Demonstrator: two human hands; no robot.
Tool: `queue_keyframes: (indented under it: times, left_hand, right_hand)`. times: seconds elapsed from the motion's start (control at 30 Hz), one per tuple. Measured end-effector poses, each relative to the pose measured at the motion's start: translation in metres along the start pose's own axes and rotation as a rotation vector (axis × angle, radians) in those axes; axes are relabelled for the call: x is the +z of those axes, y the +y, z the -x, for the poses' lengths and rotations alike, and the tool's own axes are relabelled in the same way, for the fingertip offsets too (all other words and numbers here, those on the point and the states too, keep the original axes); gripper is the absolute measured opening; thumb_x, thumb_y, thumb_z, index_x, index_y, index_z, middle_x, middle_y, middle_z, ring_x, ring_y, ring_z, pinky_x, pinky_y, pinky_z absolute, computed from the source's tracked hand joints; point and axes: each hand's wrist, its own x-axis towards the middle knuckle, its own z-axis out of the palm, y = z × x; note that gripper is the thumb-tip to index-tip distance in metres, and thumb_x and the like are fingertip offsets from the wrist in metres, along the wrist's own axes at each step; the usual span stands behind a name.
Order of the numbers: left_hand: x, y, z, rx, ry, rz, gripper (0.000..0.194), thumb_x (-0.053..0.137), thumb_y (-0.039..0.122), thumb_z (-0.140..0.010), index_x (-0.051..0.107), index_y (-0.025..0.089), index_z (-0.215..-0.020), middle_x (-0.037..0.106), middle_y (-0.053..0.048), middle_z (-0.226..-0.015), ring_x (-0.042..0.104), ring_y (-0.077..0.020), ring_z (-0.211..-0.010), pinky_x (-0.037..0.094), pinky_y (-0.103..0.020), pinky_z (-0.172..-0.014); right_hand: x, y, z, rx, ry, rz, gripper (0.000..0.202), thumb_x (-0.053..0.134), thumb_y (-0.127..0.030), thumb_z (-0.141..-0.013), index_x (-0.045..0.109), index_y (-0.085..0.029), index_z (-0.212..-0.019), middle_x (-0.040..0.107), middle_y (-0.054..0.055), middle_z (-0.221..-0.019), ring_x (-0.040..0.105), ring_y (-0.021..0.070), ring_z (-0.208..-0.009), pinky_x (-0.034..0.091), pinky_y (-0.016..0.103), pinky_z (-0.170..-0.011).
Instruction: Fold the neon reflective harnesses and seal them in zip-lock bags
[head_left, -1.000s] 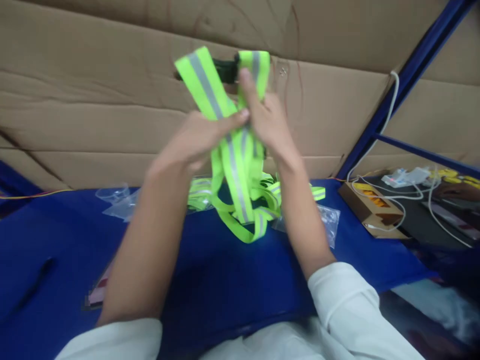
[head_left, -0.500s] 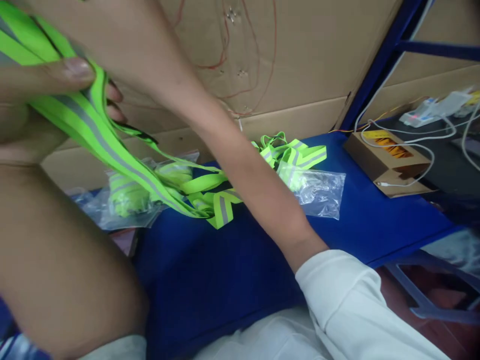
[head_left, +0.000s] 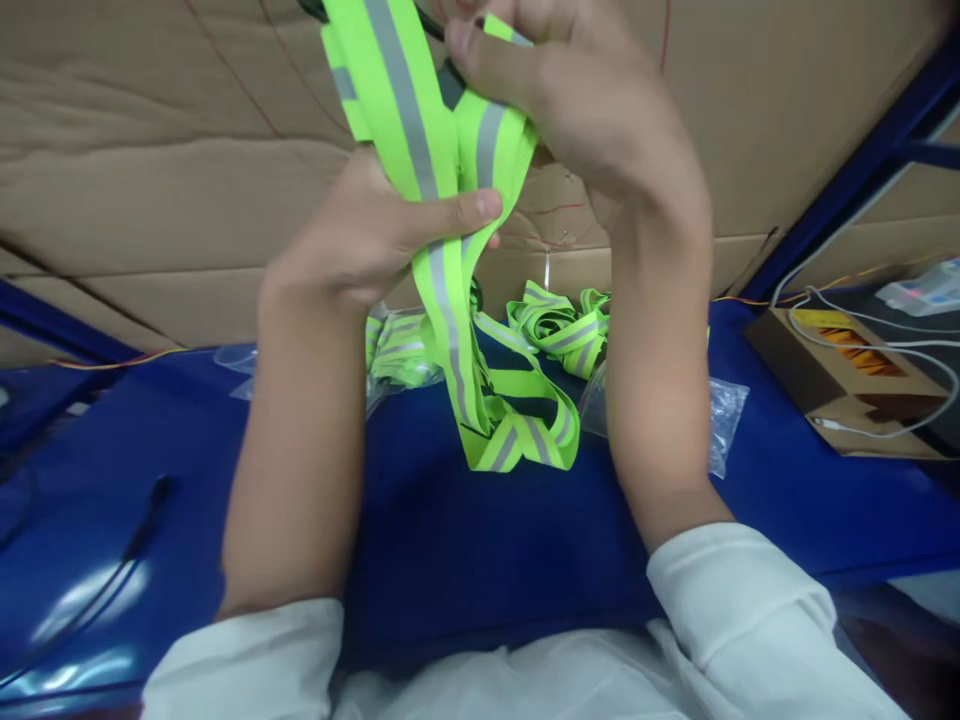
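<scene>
Fluorescent green reflective straps (head_left: 442,290) with a grey stripe hang from both my hands, their lower loops trailing down to the blue table. My left hand (head_left: 397,220) is closed around the gathered straps, thumb across the front. Just above and to the right, my right hand (head_left: 555,80) pinches an upper part of the same straps; its fingertips are partly cut off by the top edge. Behind them on the table lie a bundle of similar straps (head_left: 562,325) and a bagged bundle (head_left: 405,345), partly hidden by my left forearm.
A clear plastic bag (head_left: 726,420) lies beside my right forearm. To the right stands an open cardboard box (head_left: 855,370) with a white cable (head_left: 892,432) over it. A black cable (head_left: 139,540) rests on the blue table (head_left: 480,570) at left. A cardboard wall (head_left: 150,200) rises behind.
My view has turned left. Both hands, still holding the straps, now appear in the upper middle rather than at the upper left, and my forearms no longer cross the picture diagonally.
</scene>
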Motion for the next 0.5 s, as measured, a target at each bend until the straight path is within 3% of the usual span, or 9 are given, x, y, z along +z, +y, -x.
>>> queue_keyframes:
  times: [0.03,0.13,0.2,0.27,0.33,0.37,0.43,0.5]
  left_hand:
    - [-0.002,-0.002,-0.001,0.005,-0.004,-0.001,0.030,0.096,0.026,-0.066,0.076,0.019,-0.087,0.068,0.001,-0.071,0.062,-0.0123,-0.059,0.057,-0.026,-0.053]
    - [-0.002,-0.003,-0.001,0.021,-0.067,0.000,0.026,0.095,0.021,-0.069,0.075,0.016,-0.087,0.070,-0.001,-0.077,0.065,-0.0120,-0.061,0.057,-0.024,-0.054]
    - [0.000,0.001,0.000,0.031,-0.141,-0.021,0.025,0.092,0.021,-0.073,0.075,0.014,-0.089,0.071,-0.002,-0.081,0.067,-0.0134,-0.063,0.057,-0.024,-0.054]
    - [0.001,0.007,0.003,0.029,-0.171,-0.054,0.024,0.090,0.021,-0.077,0.075,0.014,-0.094,0.071,-0.002,-0.083,0.068,-0.0139,-0.066,0.059,-0.026,-0.059]
    - [0.001,0.012,0.005,0.043,-0.142,-0.102,0.025,0.090,0.019,-0.076,0.076,0.015,-0.097,0.071,0.000,-0.086,0.069,-0.0127,-0.073,0.060,-0.024,-0.067]
    - [0.001,0.014,0.006,0.055,-0.123,-0.124,0.026,0.092,0.017,-0.074,0.077,0.016,-0.095,0.071,0.001,-0.087,0.070,-0.0122,-0.077,0.059,-0.022,-0.071]
    - [0.001,0.015,0.007,0.047,-0.130,-0.128,0.027,0.093,0.014,-0.069,0.076,0.016,-0.090,0.073,0.001,-0.091,0.070,-0.0132,-0.087,0.057,-0.021,-0.075]
    - [0.002,0.013,0.006,0.000,-0.172,-0.055,0.028,0.094,0.010,-0.066,0.075,0.014,-0.087,0.074,-0.001,-0.091,0.072,-0.0155,-0.089,0.058,-0.023,-0.076]
  right_hand:
    - [-0.001,-0.003,0.003,0.015,0.017,0.104,0.008,0.063,-0.009,-0.100,0.065,-0.002,-0.101,0.053,-0.005,-0.087,0.047,0.0006,-0.076,0.040,0.012,-0.072]
    - [-0.007,-0.010,0.012,-0.019,-0.013,0.312,0.021,0.063,-0.005,-0.096,0.065,-0.003,-0.117,0.056,-0.005,-0.099,0.049,-0.0011,-0.083,0.039,0.011,-0.080]
    - [-0.011,-0.014,0.019,-0.111,-0.078,0.383,0.007,0.058,-0.007,-0.100,0.065,-0.007,-0.101,0.052,-0.006,-0.089,0.045,-0.0003,-0.079,0.036,0.013,-0.077]
    - [-0.016,-0.020,0.028,-0.176,-0.146,0.494,0.036,0.048,-0.020,-0.108,0.048,-0.014,-0.073,0.038,-0.006,-0.075,0.033,0.0019,-0.069,0.029,0.018,-0.068]
    - [-0.021,-0.028,0.037,-0.206,-0.237,0.632,0.051,0.033,-0.036,-0.113,0.028,-0.018,-0.066,0.025,-0.005,-0.071,0.022,0.0047,-0.066,0.023,0.023,-0.064]
    - [-0.023,-0.033,0.041,-0.212,-0.299,0.701,0.053,0.028,-0.046,-0.112,0.029,-0.018,-0.067,0.026,-0.005,-0.072,0.024,0.0048,-0.066,0.023,0.024,-0.065]
    - [-0.025,-0.040,0.048,-0.222,-0.374,0.843,0.054,0.032,-0.056,-0.109,0.054,-0.016,-0.081,0.040,-0.004,-0.081,0.042,0.0050,-0.077,0.032,0.021,-0.075]
    - [-0.024,-0.044,0.052,-0.186,-0.368,0.977,0.051,0.047,-0.059,-0.105,0.064,-0.013,-0.119,0.056,0.001,-0.102,0.058,0.0165,-0.104,0.041,0.027,-0.096]
